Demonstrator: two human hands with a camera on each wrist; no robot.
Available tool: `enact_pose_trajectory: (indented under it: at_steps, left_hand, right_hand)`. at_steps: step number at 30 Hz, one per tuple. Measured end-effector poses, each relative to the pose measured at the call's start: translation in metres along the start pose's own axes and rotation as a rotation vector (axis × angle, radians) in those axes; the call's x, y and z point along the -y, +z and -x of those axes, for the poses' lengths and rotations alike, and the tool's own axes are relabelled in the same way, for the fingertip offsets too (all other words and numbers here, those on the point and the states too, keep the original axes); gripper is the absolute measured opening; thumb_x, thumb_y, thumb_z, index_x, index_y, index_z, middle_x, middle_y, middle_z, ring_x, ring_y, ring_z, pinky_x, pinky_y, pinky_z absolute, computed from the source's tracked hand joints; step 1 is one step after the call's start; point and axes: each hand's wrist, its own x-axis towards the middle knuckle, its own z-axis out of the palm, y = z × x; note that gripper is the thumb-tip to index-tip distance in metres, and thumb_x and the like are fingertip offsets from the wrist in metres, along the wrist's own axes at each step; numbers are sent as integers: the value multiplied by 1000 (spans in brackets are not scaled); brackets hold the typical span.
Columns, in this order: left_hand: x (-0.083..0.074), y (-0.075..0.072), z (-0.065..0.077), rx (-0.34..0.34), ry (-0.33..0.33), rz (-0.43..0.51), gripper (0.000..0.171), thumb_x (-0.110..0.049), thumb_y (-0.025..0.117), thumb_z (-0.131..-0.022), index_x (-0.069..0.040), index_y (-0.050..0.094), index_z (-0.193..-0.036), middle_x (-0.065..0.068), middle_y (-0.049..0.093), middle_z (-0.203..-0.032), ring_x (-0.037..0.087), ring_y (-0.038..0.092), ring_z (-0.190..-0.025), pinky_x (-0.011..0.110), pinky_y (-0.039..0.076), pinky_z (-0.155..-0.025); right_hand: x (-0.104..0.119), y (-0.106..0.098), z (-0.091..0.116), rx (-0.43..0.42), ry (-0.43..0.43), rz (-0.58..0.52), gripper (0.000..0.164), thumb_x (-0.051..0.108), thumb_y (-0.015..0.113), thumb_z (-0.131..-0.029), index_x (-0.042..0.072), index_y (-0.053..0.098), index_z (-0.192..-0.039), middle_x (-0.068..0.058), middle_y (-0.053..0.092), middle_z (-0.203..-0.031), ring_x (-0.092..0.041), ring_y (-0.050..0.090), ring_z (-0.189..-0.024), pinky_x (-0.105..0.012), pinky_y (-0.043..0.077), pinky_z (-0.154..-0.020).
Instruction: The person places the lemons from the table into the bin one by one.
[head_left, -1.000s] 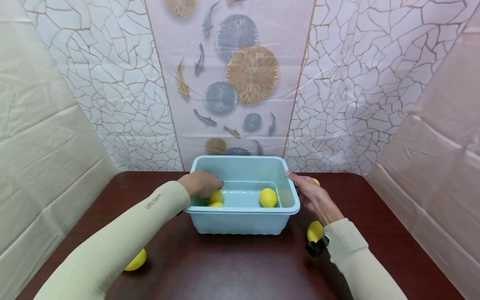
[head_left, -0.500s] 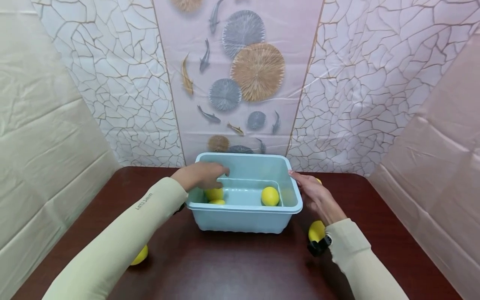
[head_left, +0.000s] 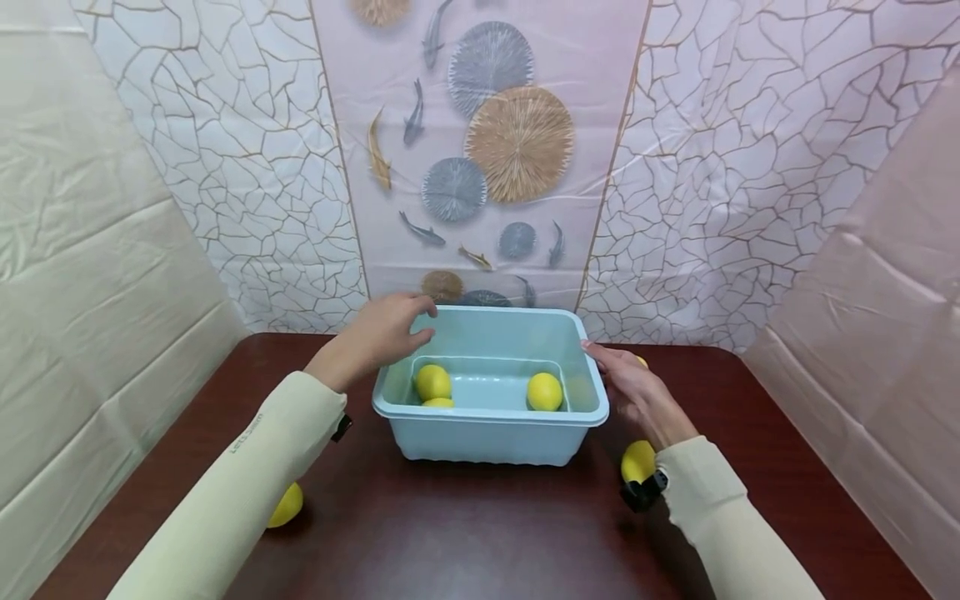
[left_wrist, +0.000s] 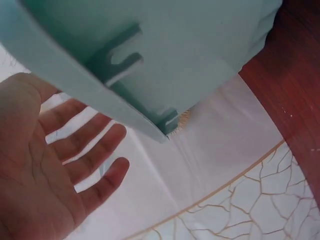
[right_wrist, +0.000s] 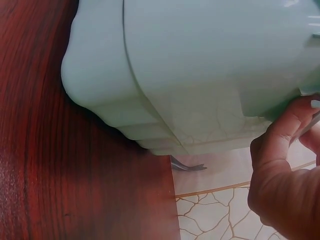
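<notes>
A light blue plastic basin [head_left: 487,437] stands on the dark table in the head view. Two lemons [head_left: 433,382] lie at its left end, the nearer one partly hidden by the front wall, and another lemon [head_left: 544,392] is at the right. My left hand [head_left: 382,329] hovers at the basin's back left corner, fingers spread; the left wrist view shows the bare palm beside the rim [left_wrist: 95,82]. With thumb on top and fingers curled beneath, my right hand [head_left: 637,387] grips the right rim, which the right wrist view shows close up.
Outside the basin, a lemon [head_left: 285,504] lies by the left forearm and another lemon [head_left: 637,461] beside the right wrist strap [head_left: 643,492]. A yellow bit [head_left: 642,362] peeks out behind the right hand. Patterned sheeting [head_left: 517,142] rises behind the table [head_left: 480,533].
My left hand has come up out of the basin and moved left to its back corner, uncovering the lemons there. The right hand keeps its grip on the rim. The view has shifted slightly.
</notes>
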Motion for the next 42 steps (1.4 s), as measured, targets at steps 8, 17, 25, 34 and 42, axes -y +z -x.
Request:
enact_pose_trajectory:
  at_steps: [8, 17, 25, 34, 42]
  left_hand:
    - [4, -1, 20, -107, -252, 147, 35, -27, 66, -104, -4, 69, -130, 17, 70, -129, 33, 68, -110, 52, 56, -91]
    - [10, 9, 34, -120, -462, 223, 48, -37, 60, -106, 3, 66, -133, 20, 73, -117, 35, 70, -102, 49, 58, -81]
    - [15, 25, 36, -62, -545, 488, 44, -31, 40, -113, 5, 66, -113, 18, 65, -96, 29, 62, -85, 41, 53, -74]
    - [12, 37, 37, -38, -633, 561, 41, -33, 35, -115, -8, 52, -88, 8, 47, -76, 23, 48, -67, 34, 43, -61]
    - [22, 46, 37, -55, -640, 799, 53, -40, 39, -114, 5, 65, -122, 15, 64, -97, 23, 62, -83, 28, 51, -67]
  right_hand:
    - [1, -1, 0, 6, 7, 14, 65, 41, 57, -109, -4, 46, -155, 1, 76, -102, -12, 69, -93, -31, 61, -86]
    - [3, 1, -2, 17, 0, 24, 65, 42, 57, -109, -3, 47, -154, 1, 75, -104, -13, 67, -94, -30, 60, -85]
    - [1, -1, 0, 13, 4, 25, 66, 44, 56, -109, -3, 46, -155, 0, 74, -109, -12, 68, -97, -31, 60, -88]
    - [1, -1, 1, 11, 6, 35, 67, 45, 57, -109, -2, 46, -155, -1, 73, -113, -13, 68, -99, -31, 60, -90]
    - [-1, -1, 0, 13, 13, 0, 67, 43, 58, -109, -3, 44, -155, 1, 74, -106, -11, 68, -94, -29, 60, -85]
